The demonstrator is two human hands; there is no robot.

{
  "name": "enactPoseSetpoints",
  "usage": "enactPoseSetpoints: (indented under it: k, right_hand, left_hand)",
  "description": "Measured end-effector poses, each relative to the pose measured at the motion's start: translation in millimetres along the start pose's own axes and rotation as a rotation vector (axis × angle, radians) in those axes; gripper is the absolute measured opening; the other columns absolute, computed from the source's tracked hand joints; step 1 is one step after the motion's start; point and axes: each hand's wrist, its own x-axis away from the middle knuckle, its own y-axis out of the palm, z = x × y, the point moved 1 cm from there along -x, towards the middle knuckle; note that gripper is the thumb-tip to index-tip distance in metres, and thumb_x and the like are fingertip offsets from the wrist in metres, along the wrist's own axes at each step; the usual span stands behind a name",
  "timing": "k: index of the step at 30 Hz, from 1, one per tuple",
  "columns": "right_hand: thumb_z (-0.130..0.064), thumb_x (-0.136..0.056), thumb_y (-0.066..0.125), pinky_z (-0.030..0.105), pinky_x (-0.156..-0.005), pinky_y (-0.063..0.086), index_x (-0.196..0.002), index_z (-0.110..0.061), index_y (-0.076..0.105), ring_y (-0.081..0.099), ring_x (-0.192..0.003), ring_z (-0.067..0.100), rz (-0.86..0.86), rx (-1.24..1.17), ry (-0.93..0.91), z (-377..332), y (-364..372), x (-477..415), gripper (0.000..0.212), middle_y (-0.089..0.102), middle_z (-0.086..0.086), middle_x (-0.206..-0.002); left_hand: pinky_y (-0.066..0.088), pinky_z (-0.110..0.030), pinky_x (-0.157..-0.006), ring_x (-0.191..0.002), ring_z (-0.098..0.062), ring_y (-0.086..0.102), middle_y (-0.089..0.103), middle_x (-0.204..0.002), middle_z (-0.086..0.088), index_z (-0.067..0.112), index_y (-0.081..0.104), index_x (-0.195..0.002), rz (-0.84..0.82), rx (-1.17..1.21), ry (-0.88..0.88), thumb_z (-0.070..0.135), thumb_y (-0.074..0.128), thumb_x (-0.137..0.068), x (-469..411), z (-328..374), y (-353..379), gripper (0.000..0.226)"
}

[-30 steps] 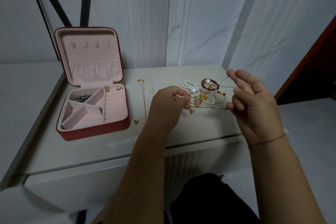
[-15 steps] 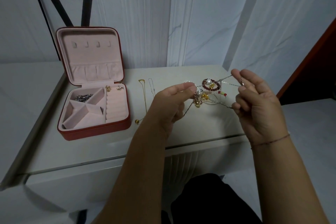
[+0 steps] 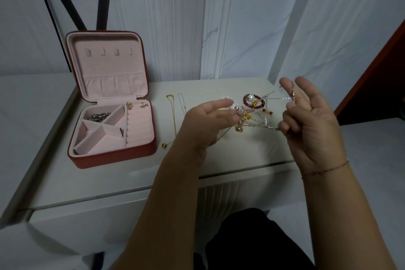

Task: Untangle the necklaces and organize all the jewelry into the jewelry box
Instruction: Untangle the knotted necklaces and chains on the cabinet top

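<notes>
A tangle of thin chains with gold charms and a pearl strand [image 3: 247,117] hangs just above the white table [image 3: 122,173] between my hands. My left hand [image 3: 208,120] pinches the tangle at its left end. My right hand [image 3: 306,116] holds silver and rose chain strands, pulled taut to the right. A dark red bead bracelet [image 3: 253,103] with a pearl lies behind the tangle. The red jewelry box [image 3: 109,153] stands open at the left, pink inside, with a silver chain piece [image 3: 98,116] and two small earrings [image 3: 137,105] in it.
A gold necklace [image 3: 173,116] and a thin silver necklace [image 3: 182,103] lie straight on the table between the box and my left hand. Black stand legs [image 3: 65,2] rise behind the box. A dark red panel [image 3: 377,68] is at the right.
Both hands have lifted the tangle off the table and drawn its strands apart; my left hand turned thumb-up while my right moved slightly up and right.
</notes>
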Motion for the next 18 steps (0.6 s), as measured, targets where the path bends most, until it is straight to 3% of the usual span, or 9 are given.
enactPoseSetpoints:
  k: [3,7,10,13,15,18]
  right_hand:
    - [0.011,-0.093,0.038,0.017,-0.046,0.04,-0.123,-0.018,0.05,0.025,-0.043,0.004,-0.013,0.002,0.0,1,1,1,0.043,0.062,-0.001,-0.129]
    - [0.01,-0.093,0.038,0.017,-0.047,0.041,-0.125,-0.018,0.049,0.025,-0.043,0.005,-0.015,0.018,-0.027,0,1,1,0.044,0.064,-0.001,-0.126]
    - [0.01,-0.093,0.038,0.018,-0.047,0.042,-0.125,-0.017,0.049,0.024,-0.043,0.005,-0.011,0.028,-0.039,1,1,1,0.043,0.065,-0.001,-0.124]
    - [0.009,-0.093,0.039,0.017,-0.046,0.042,-0.129,-0.015,0.048,0.025,-0.043,0.005,0.011,0.042,-0.044,2,-2,0,0.044,0.066,0.0,-0.123]
    - [0.009,-0.093,0.039,0.017,-0.046,0.042,-0.128,-0.015,0.048,0.025,-0.043,0.005,0.023,0.039,-0.045,2,-3,-1,0.043,0.066,0.001,-0.122]
    - [0.009,-0.093,0.039,0.017,-0.046,0.042,-0.125,-0.016,0.05,0.026,-0.043,0.005,0.027,0.029,-0.042,3,-3,0,0.042,0.066,0.001,-0.122]
  left_hand:
    - [0.054,-0.02,-0.064,-0.065,-0.009,0.069,0.073,-0.077,-0.003,0.008,0.068,-0.106,0.176,-0.232,0.176,-0.002,0.075,-0.074,-1,-2,3,0.034]
    - [0.051,-0.026,-0.071,-0.062,-0.011,0.058,0.059,-0.062,0.002,0.012,0.071,-0.1,0.283,-0.596,0.304,0.018,0.078,-0.076,-4,-7,6,0.026]
    - [0.05,-0.028,-0.078,-0.07,-0.012,0.061,0.065,-0.067,-0.002,0.012,0.074,-0.081,0.184,-0.635,0.258,0.031,0.073,-0.081,-4,-9,4,0.02]
    - [0.046,-0.023,-0.065,-0.067,-0.001,0.06,0.07,-0.07,0.002,0.012,0.075,-0.08,0.019,-0.598,0.101,0.04,0.061,-0.089,1,-5,2,0.032]
    - [0.037,-0.015,-0.051,-0.048,0.008,0.051,0.068,-0.063,0.005,0.011,0.074,-0.09,-0.124,-0.598,-0.011,0.041,0.06,-0.089,6,0,0,0.033]
    - [0.036,-0.004,-0.044,-0.047,0.01,0.053,0.068,-0.063,0.008,0.008,0.074,-0.092,-0.274,-0.59,-0.005,0.023,0.07,-0.084,7,3,-3,0.018]
